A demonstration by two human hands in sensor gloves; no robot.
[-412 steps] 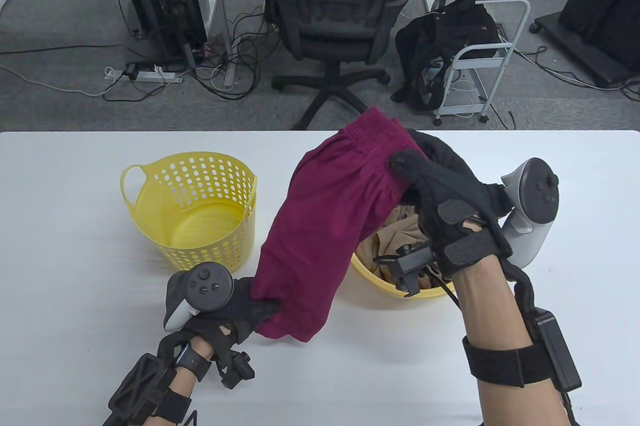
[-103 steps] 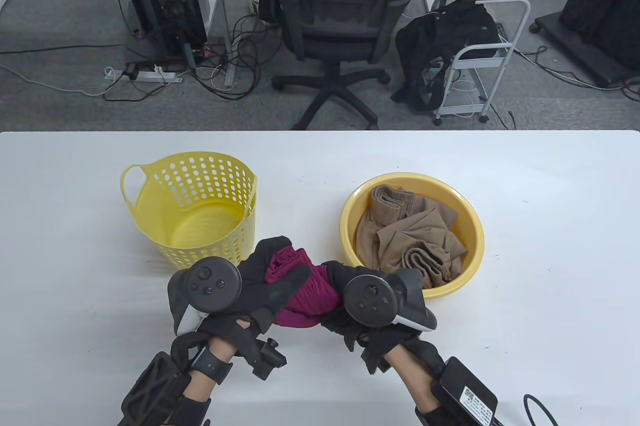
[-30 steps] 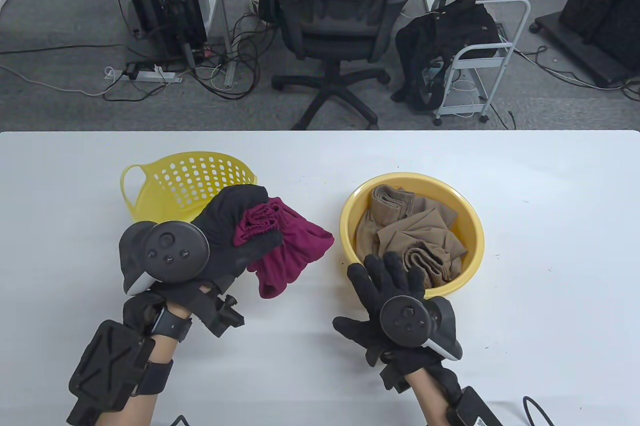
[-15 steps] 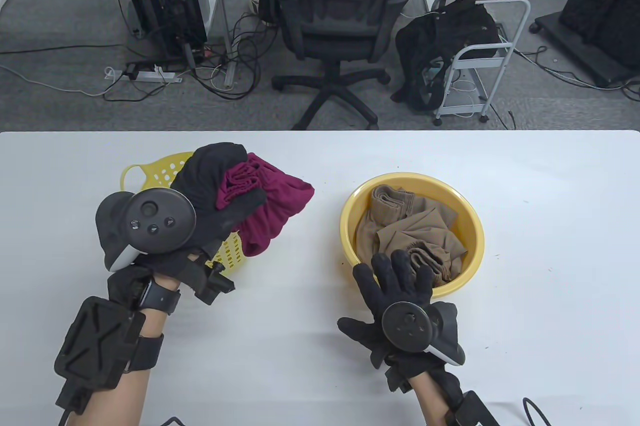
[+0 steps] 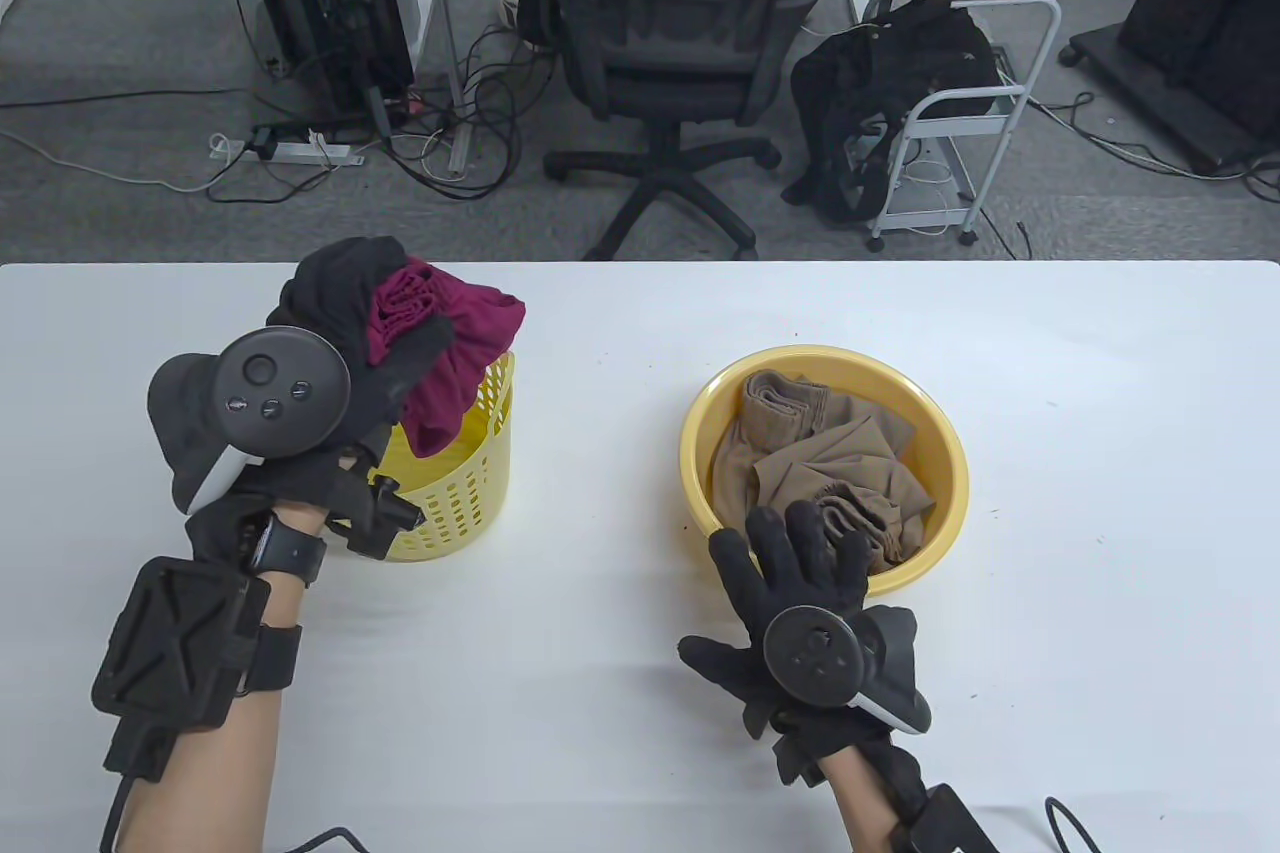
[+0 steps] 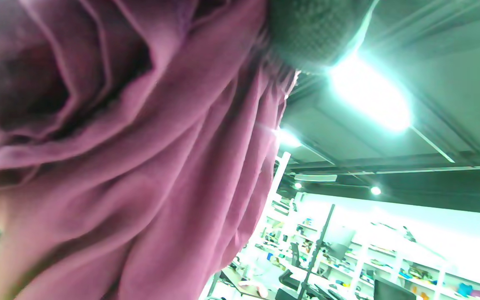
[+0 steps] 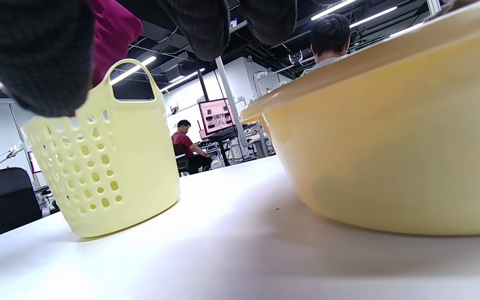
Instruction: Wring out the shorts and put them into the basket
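Note:
My left hand (image 5: pixel 375 343) grips the bunched maroon shorts (image 5: pixel 455 343) and holds them above the yellow perforated basket (image 5: pixel 470 483); the cloth's lower end hangs into the basket's opening. In the left wrist view the shorts (image 6: pixel 131 158) fill most of the frame, with a gloved fingertip (image 6: pixel 315 33) on top. My right hand (image 5: pixel 800 563) lies with spread straight fingers at the near rim of the yellow basin (image 5: pixel 940 453), holding nothing. In the right wrist view the basket (image 7: pixel 102 166) stands left and the basin (image 7: pixel 390 137) right, with the shorts (image 7: pixel 113 33) above the basket.
Crumpled tan cloth (image 5: pixel 820 473) lies in the basin. The white table (image 5: pixel 1100 493) ends at a far edge, with an office chair (image 5: pixel 680 13), a small cart (image 5: pixel 960 113) and cables on the floor behind. People sit at desks in the background (image 7: pixel 186 141).
My left hand has carried the shorts up and left, from beside the basket to over it. The right hand has stayed at the basin's near rim.

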